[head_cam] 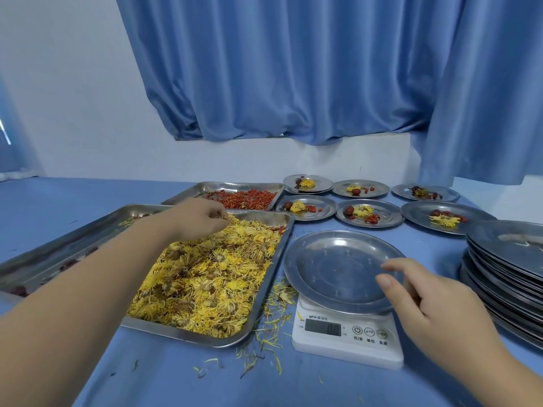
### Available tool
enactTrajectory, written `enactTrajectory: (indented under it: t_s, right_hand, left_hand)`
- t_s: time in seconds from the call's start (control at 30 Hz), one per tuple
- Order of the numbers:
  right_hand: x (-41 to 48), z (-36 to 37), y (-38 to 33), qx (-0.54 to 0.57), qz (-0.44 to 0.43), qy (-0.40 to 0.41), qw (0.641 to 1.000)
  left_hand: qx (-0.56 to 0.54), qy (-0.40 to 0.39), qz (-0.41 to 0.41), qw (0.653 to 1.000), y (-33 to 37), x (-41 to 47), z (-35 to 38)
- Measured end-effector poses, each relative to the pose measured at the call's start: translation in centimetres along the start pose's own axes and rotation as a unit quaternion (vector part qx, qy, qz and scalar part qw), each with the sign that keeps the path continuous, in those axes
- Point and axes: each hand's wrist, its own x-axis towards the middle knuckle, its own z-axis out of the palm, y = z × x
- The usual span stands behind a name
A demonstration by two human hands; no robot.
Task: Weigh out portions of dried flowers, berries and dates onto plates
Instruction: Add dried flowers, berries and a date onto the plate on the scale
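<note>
Soft even light, sharp, wide-angle edge bending

Looks like a plain room set up for food portioning. Guessing from the bare white wall (73,98), pleated blue curtain (279,69), blue-covered table (176,377), white digital scale (346,345), stacked round steel plates (505,277).

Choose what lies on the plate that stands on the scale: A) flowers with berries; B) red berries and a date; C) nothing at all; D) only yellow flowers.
C: the plate on the scale shows bare metal only; the left hand pinches dried flowers over in their tray.
</note>
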Motion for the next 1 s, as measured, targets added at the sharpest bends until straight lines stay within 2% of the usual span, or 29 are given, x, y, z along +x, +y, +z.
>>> enactTrajectory:
  t_s: [0.13, 0.3, 0.53, 0.67, 0.8, 1.0]
  right_hand:
    - [0.0, 0.0, 0.1, 0.002, -0.009, -0.001, 1.0]
    - [0.0, 0.0, 0.4, -0.005, -0.024, 0.044, 0.999]
    - [0.2, 0.6, 1.0, -0.03, -0.045, 0.076, 0.996]
    - [0.2, 0.6, 1.2, -0.035, -0.052, 0.076, 0.995]
    - [0.2, 0.7, 1.4, -0.04, -0.051, 0.08, 0.995]
    - [0.3, 0.9, 1.8, -0.035, -0.051, 0.088, 0.994]
  left_hand:
    - [0.033, 0.012, 0.001, 0.999, 0.6, 0.9, 1.4]
    - [0.044, 0.013, 0.011, 0.999, 0.9, 2.2, 3.0]
    - [0.079, -0.091, -0.002, 0.993, 1.5, 3.4, 3.6]
    - [0.096, -0.083, -0.004, 0.992, 1.8, 3.9, 3.0]
    - [0.047, -0.025, 0.003, 0.999, 1.9, 3.8, 1.4]
    - [-0.098, 0.007, -0.01, 0.995, 2.4, 2.6, -0.4]
